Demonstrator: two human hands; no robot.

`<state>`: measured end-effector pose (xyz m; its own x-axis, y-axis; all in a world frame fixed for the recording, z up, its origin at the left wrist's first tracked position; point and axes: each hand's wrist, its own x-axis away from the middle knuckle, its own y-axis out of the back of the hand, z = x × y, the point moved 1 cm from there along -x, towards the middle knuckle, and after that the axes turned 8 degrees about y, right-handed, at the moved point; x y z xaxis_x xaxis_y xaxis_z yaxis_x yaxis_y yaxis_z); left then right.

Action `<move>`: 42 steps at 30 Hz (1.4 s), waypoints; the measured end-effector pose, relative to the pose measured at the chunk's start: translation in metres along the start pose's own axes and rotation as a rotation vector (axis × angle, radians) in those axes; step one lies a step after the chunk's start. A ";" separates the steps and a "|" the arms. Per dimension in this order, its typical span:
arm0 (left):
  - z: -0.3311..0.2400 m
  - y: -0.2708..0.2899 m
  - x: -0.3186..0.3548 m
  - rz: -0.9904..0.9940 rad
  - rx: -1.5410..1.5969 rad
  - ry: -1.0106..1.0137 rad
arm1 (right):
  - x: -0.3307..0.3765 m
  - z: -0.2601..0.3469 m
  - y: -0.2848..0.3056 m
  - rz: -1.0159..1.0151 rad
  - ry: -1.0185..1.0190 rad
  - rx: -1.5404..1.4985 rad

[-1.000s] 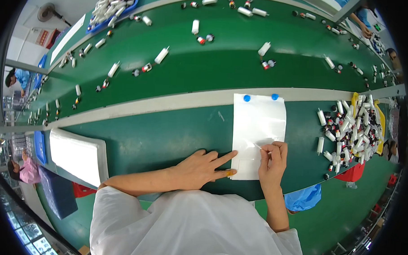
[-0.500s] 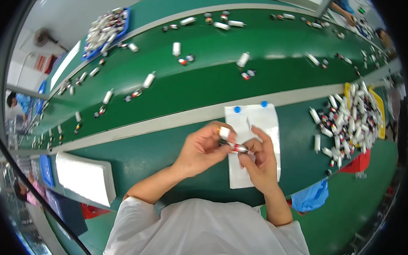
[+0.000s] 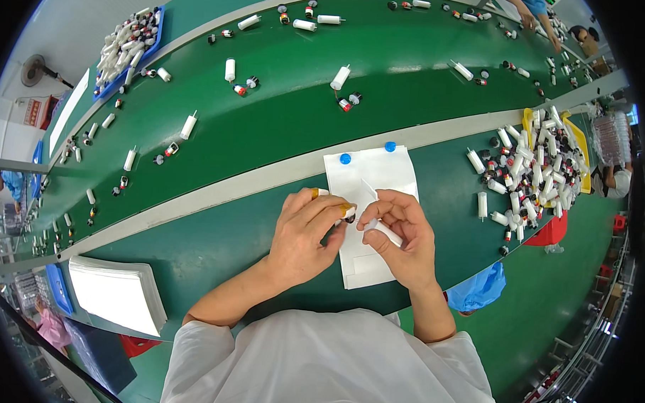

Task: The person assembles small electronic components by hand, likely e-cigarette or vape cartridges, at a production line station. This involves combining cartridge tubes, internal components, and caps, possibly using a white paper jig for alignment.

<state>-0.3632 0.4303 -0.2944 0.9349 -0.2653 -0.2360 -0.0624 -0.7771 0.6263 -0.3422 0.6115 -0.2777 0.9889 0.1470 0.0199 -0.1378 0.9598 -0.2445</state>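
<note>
Head view: both hands meet over the white label sheet (image 3: 369, 182), which lies flat on the green bench just beyond the knuckles. Left hand (image 3: 303, 233) is curled shut around a small cylindrical part (image 3: 348, 211), only its red-and-dark tip showing at the fingertips. Right hand (image 3: 401, 236) pinches a white tube (image 3: 382, 230), long axis slanting from the left fingertips down toward the right palm. Tip and tube almost touch; neither hand is nearer. Versus 0.5 s ago: hands sit lower on the sheet, and the part is more hidden by the fingers. Parts heap (image 3: 533, 173) lies well right of the right hand.
</note>
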 end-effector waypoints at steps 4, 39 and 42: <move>-0.001 -0.001 0.002 0.016 -0.048 -0.010 | 0.003 -0.004 0.004 0.051 0.020 0.027; -0.010 -0.041 0.017 0.179 1.121 0.554 | 0.024 -0.040 -0.001 -0.403 -0.100 -0.272; -0.009 -0.042 0.015 0.098 0.991 0.408 | 0.028 -0.046 0.002 -0.426 -0.025 -0.148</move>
<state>-0.3432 0.4639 -0.3173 0.9451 -0.2832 0.1628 -0.2272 -0.9280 -0.2954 -0.3126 0.6069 -0.3221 0.9537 -0.2467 0.1720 0.2929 0.8917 -0.3451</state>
